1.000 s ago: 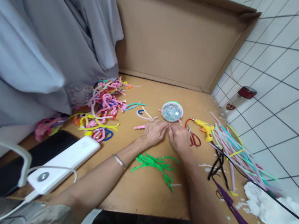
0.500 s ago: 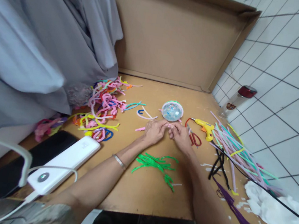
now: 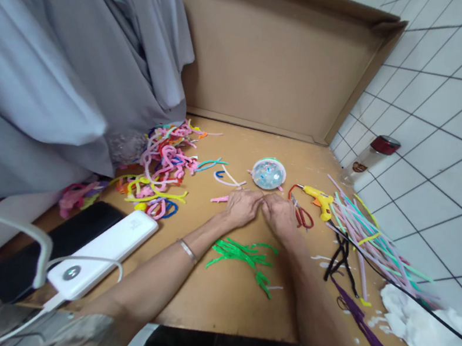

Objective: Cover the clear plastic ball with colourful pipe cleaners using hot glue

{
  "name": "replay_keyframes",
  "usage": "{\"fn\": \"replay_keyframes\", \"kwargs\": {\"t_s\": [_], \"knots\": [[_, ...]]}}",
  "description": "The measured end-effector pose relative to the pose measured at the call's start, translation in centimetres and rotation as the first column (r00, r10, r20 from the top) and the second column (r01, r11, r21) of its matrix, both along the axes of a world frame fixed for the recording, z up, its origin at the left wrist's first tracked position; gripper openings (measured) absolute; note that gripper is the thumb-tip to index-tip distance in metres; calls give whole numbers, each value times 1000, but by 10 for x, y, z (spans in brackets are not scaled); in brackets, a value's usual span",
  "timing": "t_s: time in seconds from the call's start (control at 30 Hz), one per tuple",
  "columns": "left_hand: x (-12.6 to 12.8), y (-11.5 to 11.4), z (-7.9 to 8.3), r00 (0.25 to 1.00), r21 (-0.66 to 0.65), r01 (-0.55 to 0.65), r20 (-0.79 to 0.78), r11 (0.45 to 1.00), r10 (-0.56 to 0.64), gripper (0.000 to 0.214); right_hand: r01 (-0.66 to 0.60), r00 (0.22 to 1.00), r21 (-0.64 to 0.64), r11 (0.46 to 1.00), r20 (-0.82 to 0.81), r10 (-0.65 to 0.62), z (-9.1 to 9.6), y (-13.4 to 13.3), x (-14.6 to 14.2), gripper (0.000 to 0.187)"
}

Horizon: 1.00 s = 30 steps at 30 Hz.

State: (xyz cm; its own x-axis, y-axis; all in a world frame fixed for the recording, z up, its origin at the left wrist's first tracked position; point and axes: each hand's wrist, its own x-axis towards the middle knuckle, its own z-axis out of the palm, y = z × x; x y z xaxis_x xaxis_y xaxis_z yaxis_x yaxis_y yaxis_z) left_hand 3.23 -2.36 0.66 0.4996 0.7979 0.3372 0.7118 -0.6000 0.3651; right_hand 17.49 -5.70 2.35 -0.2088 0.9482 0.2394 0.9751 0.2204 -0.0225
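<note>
My left hand (image 3: 243, 207) and my right hand (image 3: 279, 215) meet over the middle of the table, backs up, fingers curled and fingertips together. Whatever they pinch is hidden behind the fingers. Just beyond them sits a round clear piece (image 3: 269, 174) with a pale pink rim, a green top edge and bluish bits inside. A pink piece (image 3: 220, 199) lies against the left hand's outer side. Red-handled scissors (image 3: 304, 217) rest beside my right hand. Nearer to me, between the forearms, is a spread of green pipe cleaners (image 3: 241, 253).
On the left are a tangled heap of coloured pipe cleaners (image 3: 165, 161), a white power bank (image 3: 105, 252) and a hanging grey cloth (image 3: 145, 50). To the right lie a yellow glue gun (image 3: 318, 200), straight pipe cleaners (image 3: 373, 240), a purple tassel (image 3: 367, 334) and a bottle (image 3: 365, 161) by the tiles.
My fingers have turned further down, and the small pinkish spot between the fingertips no longer shows. The whole view has shifted slightly; the things on the table lie as before.
</note>
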Motion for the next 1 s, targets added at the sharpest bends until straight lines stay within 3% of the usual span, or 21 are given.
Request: {"fn": "replay_keyframes", "kwargs": {"t_s": [0.17,0.33,0.43,0.53,0.63,0.73,0.87,1.0], "knots": [[0,0,1,999,26,31,-26,999,-30,26,25,985,42,999,170,-31,2,-5,-5,29],[4,-2,5,998,1,7,-58,1000,-7,25,49,982,133,990,176,-72,-11,-4,-8,30],[7,-4,7,999,-64,-40,-13,997,39,24,112,992,190,975,42,-122,-19,-2,-8,28],[8,-7,9,996,-113,-54,70,992,62,26,167,964,219,961,-243,-112,-23,1,-5,27],[8,-8,11,986,-159,-58,144,986,81,29,160,812,203,966,-583,-12,-25,5,-2,26],[7,-7,11,973,-202,-45,214,978,89,29,142,548,151,978,-835,49,-28,9,-2,23],[7,-2,7,934,-224,45,354,974,39,30,108,233,66,992,-972,39,-27,12,-6,19],[7,3,3,869,-248,143,495,958,-2,30,37,23,-34,999,-999,-35,-22,11,-9,18]]}}
